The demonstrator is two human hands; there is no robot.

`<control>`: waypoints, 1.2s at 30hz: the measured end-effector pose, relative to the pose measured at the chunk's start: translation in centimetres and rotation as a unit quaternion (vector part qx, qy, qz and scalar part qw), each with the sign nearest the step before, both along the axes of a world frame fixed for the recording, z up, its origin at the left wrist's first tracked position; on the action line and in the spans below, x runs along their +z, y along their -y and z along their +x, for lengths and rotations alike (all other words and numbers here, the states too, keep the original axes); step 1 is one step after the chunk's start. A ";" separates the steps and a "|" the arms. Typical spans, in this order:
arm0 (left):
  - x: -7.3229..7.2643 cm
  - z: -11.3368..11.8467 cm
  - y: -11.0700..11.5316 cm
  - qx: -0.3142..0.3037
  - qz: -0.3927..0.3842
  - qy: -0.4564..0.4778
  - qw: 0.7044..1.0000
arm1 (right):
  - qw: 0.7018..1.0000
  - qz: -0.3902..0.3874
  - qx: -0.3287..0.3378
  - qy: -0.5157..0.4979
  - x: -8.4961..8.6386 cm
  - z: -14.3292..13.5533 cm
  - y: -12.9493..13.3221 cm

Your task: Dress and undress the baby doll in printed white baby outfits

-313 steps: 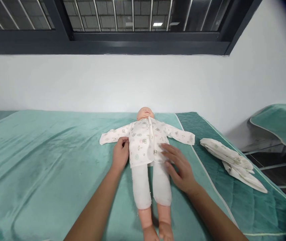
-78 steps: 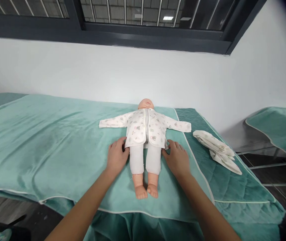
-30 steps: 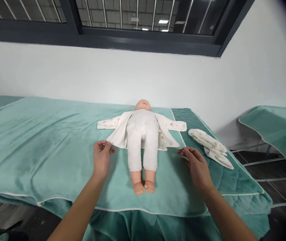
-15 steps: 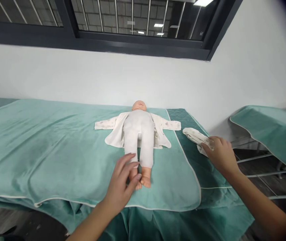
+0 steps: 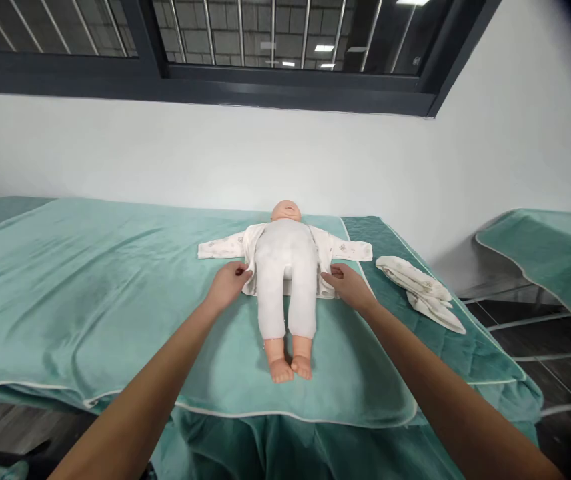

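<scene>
A baby doll in a white body and leg covering lies on its back, its head toward the wall and its bare feet toward me. Under it a white patterned jacket is spread, sleeves out to both sides. My left hand pinches the jacket's left front edge beside the doll's hip. On the other side, my right hand grips the right front edge between thumb and fingers. Both edges are drawn in close to the doll's body.
A folded white patterned garment lies on the dark green quilted cover at the right. The doll rests on a light green blanket. Behind are a white wall and a barred window. At far right stands another green-covered bed with metal rails.
My right hand has let go of the folded garment and moved left to the jacket. My left hand has moved from the doll's feet to the jacket's left edge. The jacket fronts are pulled inward.
</scene>
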State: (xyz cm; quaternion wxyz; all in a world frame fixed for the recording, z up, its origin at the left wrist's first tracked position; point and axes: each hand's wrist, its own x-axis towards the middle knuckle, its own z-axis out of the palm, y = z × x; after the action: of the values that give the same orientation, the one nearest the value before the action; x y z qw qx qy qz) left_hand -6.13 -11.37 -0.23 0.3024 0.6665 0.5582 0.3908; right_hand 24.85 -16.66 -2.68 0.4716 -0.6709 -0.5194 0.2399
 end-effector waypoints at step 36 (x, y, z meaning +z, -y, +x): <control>1.2 8.6 -7.3 -0.053 -0.074 0.332 0.939 | 0.973 0.079 -0.045 -0.214 0.9 -3.1 -10.8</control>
State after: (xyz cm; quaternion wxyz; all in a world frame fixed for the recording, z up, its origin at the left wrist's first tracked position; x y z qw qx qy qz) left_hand 2.43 -4.11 0.96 0.5394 0.5035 0.4172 0.5305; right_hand 21.77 -5.81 -1.76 0.6336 -0.5871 -0.3935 0.3146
